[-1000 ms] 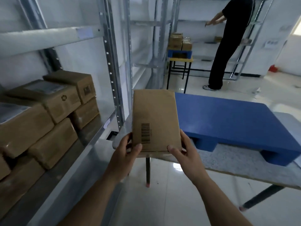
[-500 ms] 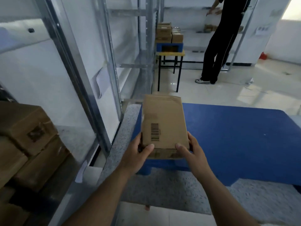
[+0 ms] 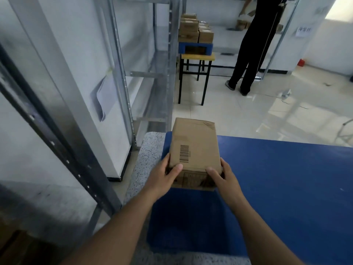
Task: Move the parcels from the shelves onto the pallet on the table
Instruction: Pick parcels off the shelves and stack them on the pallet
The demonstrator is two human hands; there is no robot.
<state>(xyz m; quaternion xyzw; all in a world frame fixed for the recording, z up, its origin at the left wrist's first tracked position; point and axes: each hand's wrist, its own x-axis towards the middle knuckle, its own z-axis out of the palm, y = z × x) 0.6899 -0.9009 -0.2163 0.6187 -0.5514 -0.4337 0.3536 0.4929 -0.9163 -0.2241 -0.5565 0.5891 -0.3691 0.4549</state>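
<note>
two hands around parcel

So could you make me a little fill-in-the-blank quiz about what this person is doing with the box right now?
1. The cardboard parcel is held by ____ hands, the left hand and the right hand.
2. The pallet under the parcel is coloured ____.
3. The black stripes printed on the parcel's top face are a ____.
4. The pallet lies on a speckled ____.

Missing words: two; blue; barcode; table

parcel: barcode, digits unreadable | wall sign: characters illegible
</note>
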